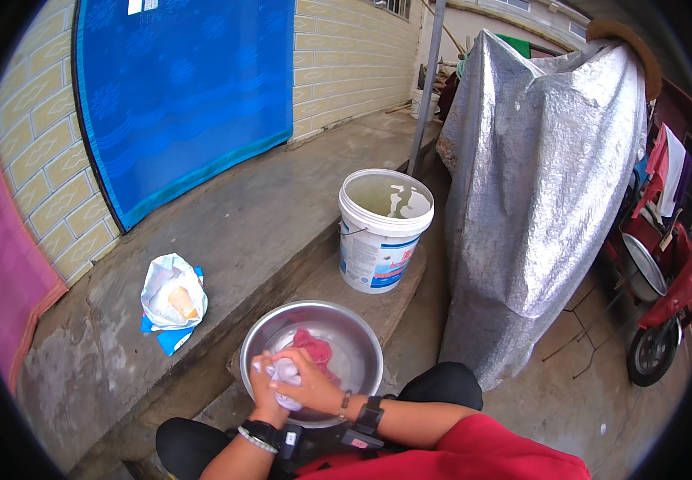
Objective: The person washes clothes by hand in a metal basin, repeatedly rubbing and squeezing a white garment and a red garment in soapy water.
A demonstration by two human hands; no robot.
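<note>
My left hand and my right hand are pressed together on a bunched, pale lilac cloth, held over the near left part of a round stainless steel basin. Both hands are closed around the cloth, and part of it shows between them. A wet pinkish-red cloth lies in the shallow water of the basin, just beyond my hands. Some of the basin's floor and what lies under my hands are hidden.
A white plastic bucket of water stands behind the basin. On the concrete ledge at left sits an opened bag of white powder with a tan object inside. A silver cover drapes something tall at right, beside a red vehicle.
</note>
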